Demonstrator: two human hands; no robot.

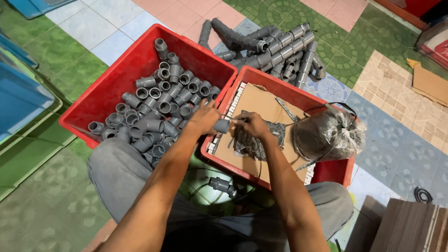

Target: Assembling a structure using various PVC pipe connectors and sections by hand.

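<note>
A: What's far left?
B: Blue bins at the frame edge, on a tiled floor. Next, a red crate full of grey pipe fittings.

A: Hands?
B: Left hand closed around a grey coupling, held over the gap between the two crates. Right hand pinched at the coupling's right end, fingertips touching it. Can't tell what it's pinching, too small.

A: Right of that?
B: Second red crate, cardboard sheet inside, tied dark plastic bag on it. Behind it, a pile of assembled grey pipe pieces on the floor. One more joined fitting lies between the person's knees.
</note>
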